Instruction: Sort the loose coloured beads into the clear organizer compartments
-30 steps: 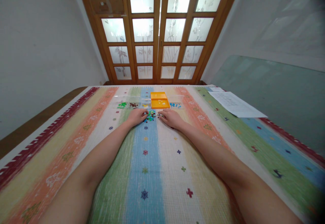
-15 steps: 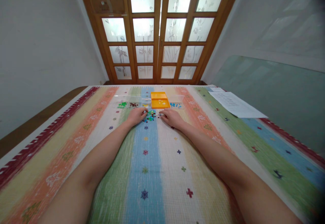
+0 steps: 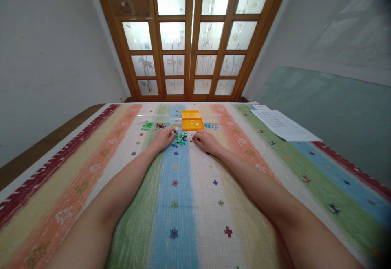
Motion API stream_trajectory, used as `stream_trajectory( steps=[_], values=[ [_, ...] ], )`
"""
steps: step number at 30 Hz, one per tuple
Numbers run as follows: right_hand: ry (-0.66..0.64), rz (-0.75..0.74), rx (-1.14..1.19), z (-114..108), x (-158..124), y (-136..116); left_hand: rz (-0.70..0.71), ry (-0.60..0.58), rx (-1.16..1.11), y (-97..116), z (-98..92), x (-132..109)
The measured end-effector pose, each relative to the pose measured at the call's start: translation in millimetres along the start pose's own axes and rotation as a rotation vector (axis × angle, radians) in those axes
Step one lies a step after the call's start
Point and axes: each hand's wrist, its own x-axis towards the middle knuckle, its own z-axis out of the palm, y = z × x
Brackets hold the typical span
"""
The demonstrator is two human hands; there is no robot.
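A loose pile of small green, blue, dark and white pieces [image 3: 182,138] lies on the cloth between my two hands; their exact kind is too small to tell. My left hand [image 3: 164,138] rests at the pile's left edge, its fingers curled together near the yellow pieces. On the other side, my right hand [image 3: 205,140] has its fingertips drawn together beside the pile's white pieces. Whatever either set of fingertips pinches is too small to make out. Just behind stands an open orange box [image 3: 191,114] with several white pieces [image 3: 194,123] in it.
Left of the box, clear compartments hold green pieces [image 3: 147,125], brown pieces [image 3: 161,126] and yellow pieces [image 3: 174,126]. Blue pieces [image 3: 210,126] lie to its right. Printed papers [image 3: 282,125] are on the striped tablecloth [image 3: 175,195] at the right. Glazed wooden doors [image 3: 189,37] rise behind.
My left hand has shifted slightly up and left, uncovering more of the pile. The right fingertips have drawn back a little to the right and closed up.
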Motion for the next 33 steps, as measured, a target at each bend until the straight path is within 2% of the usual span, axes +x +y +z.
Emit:
stream_trajectory(
  steps=[3, 7, 11, 18, 25, 33],
  values=[
    [0.070, 0.042, 0.042, 1.0, 0.5, 5.2, -0.027, 0.024, 0.000, -0.2, 0.6, 0.0],
    [0.196, 0.204, 0.164, -0.7, 1.8, 18.9, -0.045, 0.037, -0.001, -1.1, 0.6, 0.0],
    [0.394, 0.365, 0.260, -7.0, 1.1, 43.9, -0.053, 0.050, -0.020, -2.4, -0.1, -0.1],
    [0.639, 0.613, 0.359, -14.2, -4.5, 88.9, -0.085, 0.048, -0.023, -2.1, -0.4, 0.3],
    [0.633, 0.682, 0.389, -11.8, -5.8, 103.0, -0.069, 0.062, -0.030, -2.9, -0.1, 0.0],
    [0.584, 0.641, 0.305, -12.9, -4.6, 86.7, -0.105, 0.117, -0.092, -11.6, 0.8, 3.2]
  ],
)
